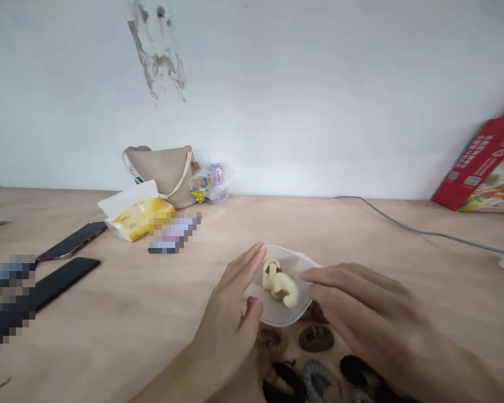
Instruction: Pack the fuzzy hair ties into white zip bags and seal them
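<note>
A translucent white plastic bag (269, 313) is spread between my hands, its mouth facing up. Inside it lie cream fabric hair ties (281, 284), looped and partly folded, showing brown spots. My left hand (235, 305) grips the bag's left edge, fingers straight and together, thumb at the near side. Along the right edge, the fingertips of my right hand (361, 305) press on the bag; its thumb is hidden. Just below the bag are a brown hair tie (316, 338), a grey hair tie (317, 380) and a black hair tie (283, 383), among several others partly covered by my hands.
On the wooden table (218, 235), a yellow tissue pack (138, 219) and several phones lie to the left. A beige bag (163, 173) and a bottle (217, 172) in clear plastic stand by the wall. A grey cable (420, 230) runs right, near a red box (483, 168).
</note>
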Demonstrator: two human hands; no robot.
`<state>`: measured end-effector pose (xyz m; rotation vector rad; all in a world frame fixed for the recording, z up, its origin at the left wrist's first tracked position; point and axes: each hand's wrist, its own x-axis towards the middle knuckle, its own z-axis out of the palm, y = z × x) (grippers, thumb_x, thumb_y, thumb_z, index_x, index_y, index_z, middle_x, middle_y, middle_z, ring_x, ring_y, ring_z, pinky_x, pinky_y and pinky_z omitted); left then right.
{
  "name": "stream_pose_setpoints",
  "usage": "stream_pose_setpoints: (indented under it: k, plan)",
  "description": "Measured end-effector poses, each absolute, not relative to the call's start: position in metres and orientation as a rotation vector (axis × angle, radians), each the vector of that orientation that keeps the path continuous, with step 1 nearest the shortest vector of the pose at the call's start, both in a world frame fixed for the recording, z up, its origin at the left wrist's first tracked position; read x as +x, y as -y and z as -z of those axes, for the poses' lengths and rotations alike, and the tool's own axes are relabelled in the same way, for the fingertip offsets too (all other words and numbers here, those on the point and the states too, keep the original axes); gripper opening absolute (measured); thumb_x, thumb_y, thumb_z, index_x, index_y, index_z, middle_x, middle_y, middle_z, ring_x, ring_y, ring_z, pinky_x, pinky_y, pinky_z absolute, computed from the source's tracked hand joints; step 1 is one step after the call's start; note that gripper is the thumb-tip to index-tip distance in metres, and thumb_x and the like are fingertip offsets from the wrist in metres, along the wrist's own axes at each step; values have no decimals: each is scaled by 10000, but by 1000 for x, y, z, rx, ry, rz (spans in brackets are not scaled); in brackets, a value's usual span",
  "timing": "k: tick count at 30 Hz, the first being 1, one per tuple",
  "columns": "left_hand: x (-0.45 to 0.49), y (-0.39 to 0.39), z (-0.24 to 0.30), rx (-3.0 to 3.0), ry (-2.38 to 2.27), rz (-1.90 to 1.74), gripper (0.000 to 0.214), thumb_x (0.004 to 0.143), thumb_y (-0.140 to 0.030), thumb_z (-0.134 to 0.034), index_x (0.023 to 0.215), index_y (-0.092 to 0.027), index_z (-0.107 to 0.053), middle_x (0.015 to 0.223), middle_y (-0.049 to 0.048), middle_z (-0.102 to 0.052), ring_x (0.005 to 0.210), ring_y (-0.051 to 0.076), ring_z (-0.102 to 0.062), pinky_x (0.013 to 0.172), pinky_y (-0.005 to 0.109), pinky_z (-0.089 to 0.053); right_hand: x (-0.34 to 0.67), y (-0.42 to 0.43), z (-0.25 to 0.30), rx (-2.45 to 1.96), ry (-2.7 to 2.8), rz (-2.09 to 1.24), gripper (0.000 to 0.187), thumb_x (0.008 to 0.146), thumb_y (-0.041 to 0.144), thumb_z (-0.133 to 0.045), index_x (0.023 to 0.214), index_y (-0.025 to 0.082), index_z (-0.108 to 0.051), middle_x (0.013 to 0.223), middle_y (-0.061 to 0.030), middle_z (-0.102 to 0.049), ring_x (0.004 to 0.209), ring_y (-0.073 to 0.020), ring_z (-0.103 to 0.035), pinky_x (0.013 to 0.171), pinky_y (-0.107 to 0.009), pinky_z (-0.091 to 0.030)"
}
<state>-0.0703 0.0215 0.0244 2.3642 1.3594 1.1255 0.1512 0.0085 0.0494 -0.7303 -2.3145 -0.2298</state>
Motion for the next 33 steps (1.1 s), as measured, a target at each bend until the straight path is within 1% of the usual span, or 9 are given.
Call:
stream_pose_setpoints:
  k: [3,6,8,10,13,17,23,27,33]
  plan:
    - [-71,-22,-26,2278,-1422,-1146,601,746,-72,-372,1338,-132,-459,1402,39,-458,1311,161,-395,1085,322,-340,176,-32,-29,-863,2157,173,188,864,128,-495,975,238,-600,983,-30,-702,856,-175,-654,749,-304,-542]
    - [-72,-24,-27,2170,-1474,-1204,613,741,-77,-381,1343,-159,-455,1415,14,-440,1321,159,-377,1088,307,-326,217,-48,2,-1326,1933,-190,212,862,355,-532,1013,248,-636,1042,-63,-691,927,-243,-653,606,-317,-582]
    - [-71,-25,-28,2096,-1505,-1230,621,737,-85,-394,1347,-183,-451,1423,-1,-429,1327,165,-367,1083,310,-330,236,-53,19,-1424,1920,-410,329,869,446,-498,1084,240,-638,1154,-78,-655,1072,-289,-598,801,-428,-554]
    - [-71,-26,-29,2021,-1528,-1243,624,736,-93,-403,1347,-210,-451,1431,-12,-415,1331,172,-358,1059,312,-363,240,-56,30,-1405,1964,-546,406,893,480,-445,1169,235,-611,1250,-81,-602,1171,-301,-529,967,-510,-431]
    - [-71,-27,-29,1958,-1545,-1247,624,737,-104,-413,1345,-236,-453,1440,-27,-399,1337,179,-344,1018,301,-412,222,-59,33,-1291,2045,-686,453,921,494,-381,1264,250,-548,1331,-61,-537,1233,-273,-470,1040,-504,-342]
    - [-72,-30,-28,1944,-1573,-1270,625,733,-118,-433,1345,-246,-455,1441,-32,-399,1342,183,-336,1054,317,-362,193,-62,26,-1103,2166,-836,453,914,523,-391,1255,277,-560,1350,-38,-521,1259,-249,-437,1066,-471,-302]
    - [-72,-34,-29,1901,-1628,-1326,626,734,-139,-450,1350,-250,-450,1435,-31,-411,1330,197,-362,1071,327,-343,177,-64,9,-945,2291,-963,469,950,496,-324,1313,253,-495,1365,-59,-503,1247,-216,-453,1034,-423,-348]
    - [-73,-37,-32,1906,-1682,-1388,612,732,-147,-455,1342,-193,-466,1434,-5,-413,1317,204,-384,1088,314,-322,161,-65,-7,-813,2451,-968,487,884,517,-481,1295,258,-518,1375,-46,-493,1277,-229,-402,1072,-417,-270]
    - [-79,-42,-34,1894,-1730,-1428,609,743,-172,-456,1353,-186,-450,1440,-15,-401,1341,184,-340,1089,285,-317,130,-44,-26,-977,2586,-828,576,843,612,-468,1248,212,-558,1292,-104,-549,1183,-303,-457,1006,-501,-296]
